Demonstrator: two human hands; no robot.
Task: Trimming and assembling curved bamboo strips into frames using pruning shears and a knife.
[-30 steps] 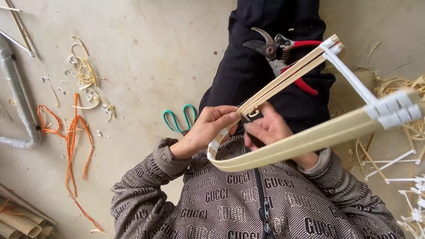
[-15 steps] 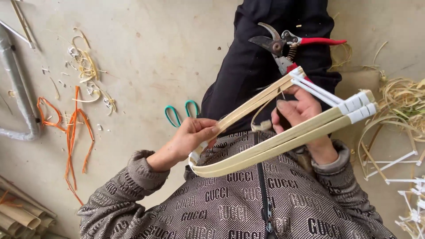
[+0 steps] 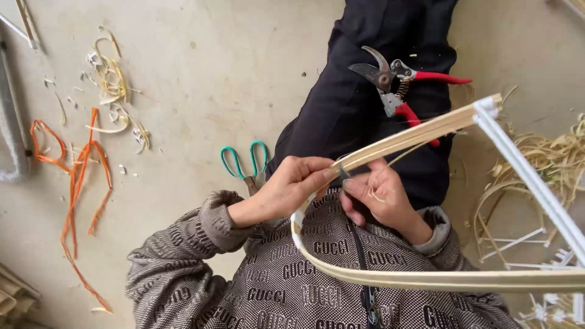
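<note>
My left hand [image 3: 286, 190] pinches the upper arm of a bent bamboo strip frame [image 3: 426, 279] near its bend, thumb and forefinger on the pale strips. My right hand [image 3: 381, 198] is right beside it, fingertips on the same spot, with a thin pale fibre running across its palm. The frame's upper arm [image 3: 414, 135] rises to the right to a white bound corner [image 3: 487, 108]. A white rod [image 3: 530, 176] slants down from there. The lower arm curves over my patterned brown sweater.
Red-handled pruning shears [image 3: 396, 85] lie on a black garment [image 3: 347, 103]. Green-handled scissors [image 3: 244, 161] lie on the concrete floor by my left wrist. Orange strips [image 3: 82, 183] and bamboo shavings [image 3: 113, 79] are at the left, a grey pipe [image 3: 12, 140] at the far left, and loose bamboo strips [image 3: 542, 158] at the right.
The frame has swung: its lower arm now runs low across my chest and the white corner sits higher right. My hands have closed together at the bend.
</note>
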